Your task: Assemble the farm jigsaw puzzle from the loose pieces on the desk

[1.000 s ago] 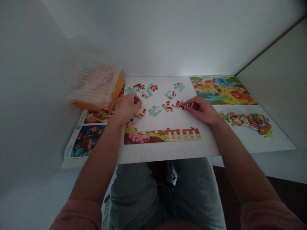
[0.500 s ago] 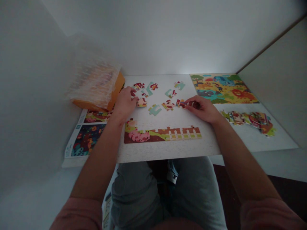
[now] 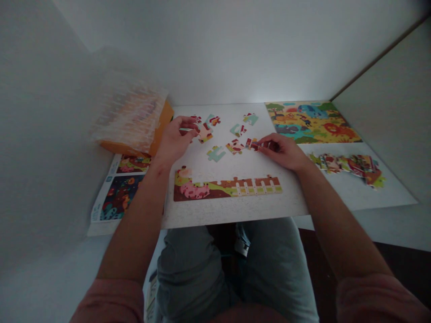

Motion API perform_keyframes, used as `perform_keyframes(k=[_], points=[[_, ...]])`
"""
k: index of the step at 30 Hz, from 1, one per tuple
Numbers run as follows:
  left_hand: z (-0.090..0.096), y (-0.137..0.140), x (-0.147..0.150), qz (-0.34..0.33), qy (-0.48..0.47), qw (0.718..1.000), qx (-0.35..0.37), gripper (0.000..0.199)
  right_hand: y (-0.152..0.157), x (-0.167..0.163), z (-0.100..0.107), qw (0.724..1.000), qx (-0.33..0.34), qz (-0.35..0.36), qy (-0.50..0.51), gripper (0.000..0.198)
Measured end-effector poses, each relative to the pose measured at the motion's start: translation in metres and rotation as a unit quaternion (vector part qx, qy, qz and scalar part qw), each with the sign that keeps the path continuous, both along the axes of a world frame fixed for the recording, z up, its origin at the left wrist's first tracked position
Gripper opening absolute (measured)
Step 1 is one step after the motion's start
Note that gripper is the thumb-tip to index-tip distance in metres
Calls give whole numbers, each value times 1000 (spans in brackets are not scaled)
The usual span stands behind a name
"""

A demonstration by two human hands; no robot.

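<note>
Between the thumb and fingers of my left hand [image 3: 178, 137] is a jigsaw puzzle piece [image 3: 205, 133], lifted and tilted over the loose pieces at the back left. My right hand [image 3: 280, 150] pinches another puzzle piece [image 3: 254, 146], red and brown, at the table surface. Just left of it lies a red-and-white piece [image 3: 235, 146]. A pale green piece [image 3: 216, 154] rests between the hands, and more loose pieces [image 3: 238, 130] lie farther back. Nearer to me, a joined puzzle strip [image 3: 229, 188] shows a pink pig and a white fence.
An orange box [image 3: 164, 125] with bubble wrap [image 3: 129, 114] stands at the left, over a printed picture sheet [image 3: 118, 197]. A finished-looking animal picture [image 3: 311, 123] lies at the back right. Below it is a heap of puzzle pieces [image 3: 350, 166]. The white table's front edge [image 3: 235, 222] runs above my legs.
My left hand has raised its puzzle piece off the table, tilting it and shifting it slightly back and right. My right hand stays almost in place with its piece.
</note>
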State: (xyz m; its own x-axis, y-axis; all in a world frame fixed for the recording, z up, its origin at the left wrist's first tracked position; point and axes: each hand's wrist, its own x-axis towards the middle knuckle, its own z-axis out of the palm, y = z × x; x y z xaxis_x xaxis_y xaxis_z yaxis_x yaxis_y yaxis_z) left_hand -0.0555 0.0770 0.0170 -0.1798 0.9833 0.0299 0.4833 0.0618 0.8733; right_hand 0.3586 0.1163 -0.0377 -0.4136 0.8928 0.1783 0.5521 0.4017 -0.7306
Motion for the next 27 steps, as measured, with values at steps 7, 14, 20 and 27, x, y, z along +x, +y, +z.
perform_keyframes(k=[7,14,20,27], points=[[-13,5,0,-4,-144,989,44,32,-3,-3,6,1000,-17,0,-2,48],[-21,8,2,-22,-197,978,68,38,-3,-5,4,1000,-5,0,12,49],[-16,4,5,-34,-198,978,57,36,0,-1,0,1000,1,-3,10,59],[-14,-13,34,-132,-218,967,8,30,-5,-7,1,999,28,4,30,64]])
